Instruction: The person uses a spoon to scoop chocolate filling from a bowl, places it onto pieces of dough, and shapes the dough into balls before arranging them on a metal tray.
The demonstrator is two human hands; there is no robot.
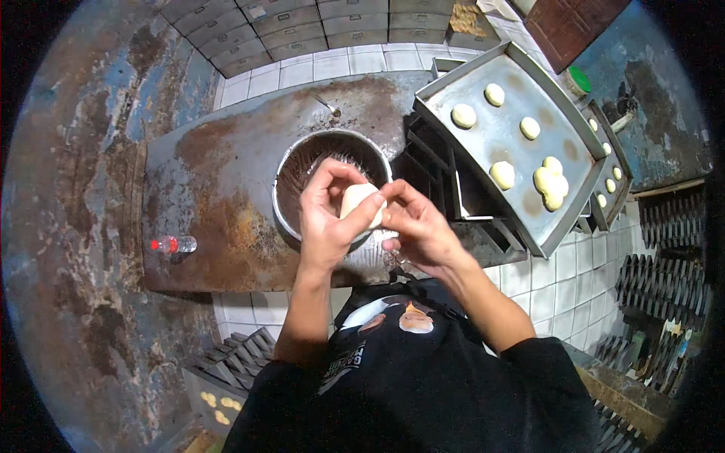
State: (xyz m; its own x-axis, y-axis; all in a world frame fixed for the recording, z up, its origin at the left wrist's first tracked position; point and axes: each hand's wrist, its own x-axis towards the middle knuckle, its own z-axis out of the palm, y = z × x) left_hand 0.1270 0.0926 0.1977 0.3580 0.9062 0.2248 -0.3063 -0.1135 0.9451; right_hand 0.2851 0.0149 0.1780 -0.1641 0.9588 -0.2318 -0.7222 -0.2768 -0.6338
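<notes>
Pale yellow dough (360, 198), a single piece, held between both hands above the bowl (291, 172). Left hand (323, 211): fingers curled around the far and left sides, thumb laid across the near face, gripping. Right hand (423, 226): thumb and bent forefinger at the right edge of the dough, apparently pinching, with the contact partly hidden by the fingers themselves. Bowl: round, metal-rimmed, on the table (226, 166), directly beneath the hands, with dark smears over the inner wall. Just beyond the bowl: a thin utensil (328, 106). Left part of the table: a red-capped bottle (174, 244). To the right: a tray (559, 143) with four separate rounds (464, 115) and one cluster (551, 183) of touching pieces; behind it, a second tray (613, 155) with similar rounds.

Possible faults from here, by cause: (a) tearing or a thin spot, from uneven thumb pressure; (b) a fall into the bowl, from slackening of both grips at once over the open rim; (c) dark streaks on the pale surface, from a brush against the smeared wall; (d) a lopsided form, from pulling at one edge against a fixed left grip; (e) on the tray, sticking between neighbours, from too narrow a gap, as in the cluster.
</notes>
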